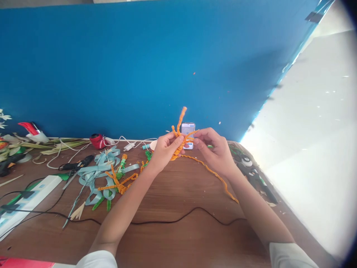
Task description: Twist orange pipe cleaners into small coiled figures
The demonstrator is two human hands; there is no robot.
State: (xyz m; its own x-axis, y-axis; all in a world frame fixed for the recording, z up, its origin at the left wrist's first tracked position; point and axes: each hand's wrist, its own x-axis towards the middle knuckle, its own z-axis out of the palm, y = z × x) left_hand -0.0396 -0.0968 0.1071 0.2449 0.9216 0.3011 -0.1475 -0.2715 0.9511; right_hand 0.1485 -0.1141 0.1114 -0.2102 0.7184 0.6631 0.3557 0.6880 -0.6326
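While the left hand pinches the orange coil above the desk, near the phone, the right hand grips a strand in closed fingertips; uneven pull could loosen the coil.

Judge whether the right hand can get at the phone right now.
Probably yes: the right hand looks close to the phone, whose upper part shows uncovered. It is busy with the orange fuzzy piece, though, and strands of that partly cover the phone lower down.
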